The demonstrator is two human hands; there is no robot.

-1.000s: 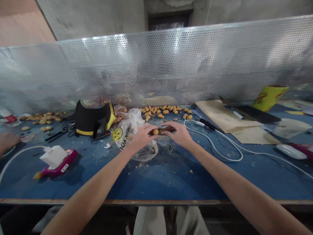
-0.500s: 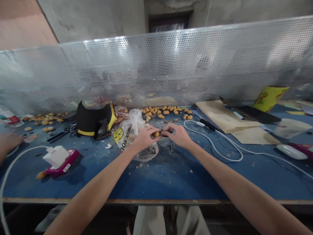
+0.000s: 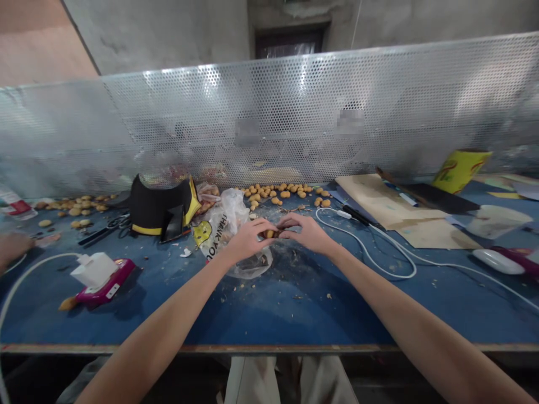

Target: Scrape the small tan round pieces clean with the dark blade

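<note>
My left hand (image 3: 250, 238) pinches a small round yellow-brown fruit (image 3: 270, 233), longan-like in look, between thumb and fingers. From the other side, my right hand (image 3: 306, 231) meets it with bent fingers and thumb drawn together near the fruit; what lies in those fingertips is too small and dark to make out. Both hands are held over the blue table in front of me. Under and behind my left hand lies a crumpled clear plastic bag (image 3: 229, 216) printed with "THANK YOU" and a yellow figure. Beyond my hands, several similar fruits (image 3: 285, 194) are spread along the perforated metal panel.
A black and yellow holder (image 3: 162, 205) stands left of the bag, near scissors (image 3: 103, 229). A purple power strip (image 3: 105, 289) with a white plug sits front left. White cable (image 3: 362, 247), cardboard (image 3: 400, 207) and a yellow roll (image 3: 461, 171) lie rightward. Another person's hand (image 3: 14, 249) is far left.
My right hand's fingers have shifted slightly at the fruit, which shows a little less between my hands. The view has moved slightly; the other person's hand has moved a bit left.
</note>
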